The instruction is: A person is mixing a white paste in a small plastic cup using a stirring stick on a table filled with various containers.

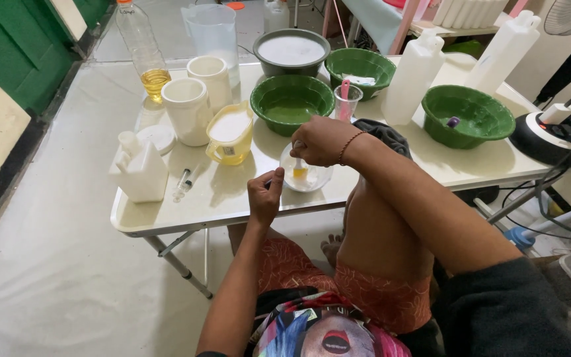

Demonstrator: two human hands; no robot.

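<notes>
So the right hand (322, 140) is hovering over a small clear bowl (305, 173) near the table (166, 215) edge, grip closed on a little white stick thing (299, 160) that's dipping into something yellowish at the bottom. The left hand (264, 196) is sitting just left of that bowl, grip pinched shut on something thin, can't tell what.

Crowding in behind the right grip: a green plastic bowl (291, 104) with greenish liquid, and a clear cup (347, 100) holding a pink stick. Off to the left, a yellow jug (230, 134) is sitting full of white liquid, plus two white mugs (198, 92), a syringe (185, 180) and a bottle (141, 46) with amber oil. A grey basin (291, 51) farther back is holding white stuff.
</notes>
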